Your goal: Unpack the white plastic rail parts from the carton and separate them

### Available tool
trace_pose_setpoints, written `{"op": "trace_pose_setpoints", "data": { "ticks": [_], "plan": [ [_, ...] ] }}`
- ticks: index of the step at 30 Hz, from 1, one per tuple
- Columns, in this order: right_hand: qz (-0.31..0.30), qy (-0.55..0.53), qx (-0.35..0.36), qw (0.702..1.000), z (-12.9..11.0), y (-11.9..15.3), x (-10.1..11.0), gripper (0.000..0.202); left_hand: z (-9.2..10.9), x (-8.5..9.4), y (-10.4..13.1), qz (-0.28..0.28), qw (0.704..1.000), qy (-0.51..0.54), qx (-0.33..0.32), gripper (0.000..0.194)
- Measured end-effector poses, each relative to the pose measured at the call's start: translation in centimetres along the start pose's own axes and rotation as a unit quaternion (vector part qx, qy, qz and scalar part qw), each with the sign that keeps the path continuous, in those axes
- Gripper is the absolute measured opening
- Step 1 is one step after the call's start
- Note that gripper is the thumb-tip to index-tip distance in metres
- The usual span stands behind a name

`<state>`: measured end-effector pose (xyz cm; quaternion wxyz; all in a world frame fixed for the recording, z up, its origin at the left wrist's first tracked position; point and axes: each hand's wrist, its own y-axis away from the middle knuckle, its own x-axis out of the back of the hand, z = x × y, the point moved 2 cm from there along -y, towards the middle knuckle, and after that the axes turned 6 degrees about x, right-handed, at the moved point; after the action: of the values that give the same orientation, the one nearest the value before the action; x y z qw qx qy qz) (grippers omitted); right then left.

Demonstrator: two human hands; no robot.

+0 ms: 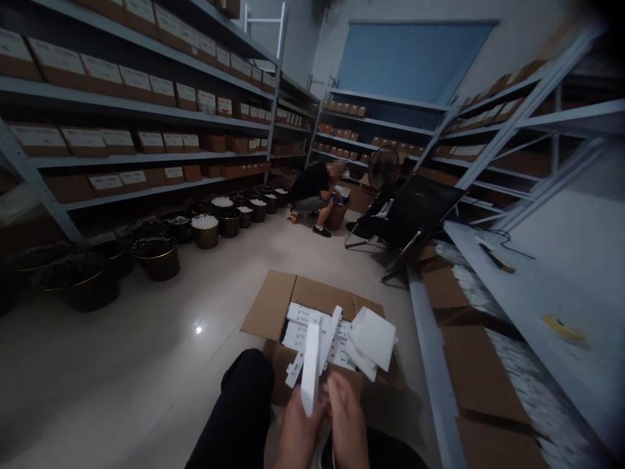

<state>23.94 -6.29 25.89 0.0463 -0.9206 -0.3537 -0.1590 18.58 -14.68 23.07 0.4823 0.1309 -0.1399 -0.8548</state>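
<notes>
Between my knees, my left hand [299, 426] is closed round the lower end of a long, narrow white box [310, 368], which points away from me. My right hand [346, 417] is right beside it, its fingers bent and pressed together; what is in them, if anything, is hidden. Just beyond both hands, an open cardboard carton [268, 306] holds several similar white boxes [299, 314] in rows. One loose white box [333, 332] lies slanted on top of the rows. White foam-like sheets [375, 335] rest over the carton's right side.
Tall shelves [170, 111] with brown boxes line the left and back. Dark buckets [156, 257] stand along the left shelf. Another person [312, 189] crouches near a fan [383, 168]. A black folding chair [415, 212] and a white table [551, 280] are on the right.
</notes>
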Motion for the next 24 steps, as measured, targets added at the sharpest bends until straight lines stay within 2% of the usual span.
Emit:
{"op": "trace_pose_setpoints", "data": {
  "ticks": [3, 6, 9, 13, 16, 19, 20, 22, 24],
  "plan": [
    [-0.024, 0.087, 0.035, 0.995, -3.2, -4.0, -1.0, 0.044, -0.7, -1.0, 1.3, -0.005, 1.000, -0.002, 0.014, 0.040],
    [-0.033, 0.117, 0.067, 0.990, -3.4, -6.0, -2.5, 0.044, -1.7, -1.5, 1.2, 0.013, 1.000, 0.002, 0.026, 0.036],
    [-0.021, 0.106, 0.063, 0.992, -1.5, -6.7, -3.3, 0.047, -2.6, -2.0, 0.0, -0.032, 0.999, 0.014, 0.007, 0.031],
    [-0.013, 0.099, 0.030, 0.995, 1.7, -7.7, -2.7, 0.052, -3.9, -2.7, -1.6, -0.099, 0.995, 0.023, 0.003, 0.028],
    [-0.009, 0.082, -0.025, 0.996, 4.0, -8.8, -1.7, 0.057, -4.8, -3.5, -2.8, -0.114, 0.993, 0.008, 0.006, 0.043],
    [-0.017, 0.060, -0.072, 0.995, 6.5, -10.3, -0.9, 0.057, -5.0, -4.3, -5.1, -0.128, 0.992, 0.000, 0.001, 0.068],
    [-0.019, 0.054, -0.081, 0.995, 7.3, -11.0, -0.8, 0.057, -4.8, -4.6, -6.3, -0.135, 0.991, -0.015, 0.004, 0.067],
    [-0.023, 0.046, -0.098, 0.994, 9.2, -12.6, -0.7, 0.057, -4.4, -4.9, -9.5, -0.134, 0.989, -0.054, 0.024, 0.052],
    [-0.021, 0.054, -0.115, 0.992, 11.4, -14.5, -0.7, 0.054, -3.9, -4.8, -13.6, -0.097, 0.990, -0.080, 0.065, 0.037]
  ]
}}
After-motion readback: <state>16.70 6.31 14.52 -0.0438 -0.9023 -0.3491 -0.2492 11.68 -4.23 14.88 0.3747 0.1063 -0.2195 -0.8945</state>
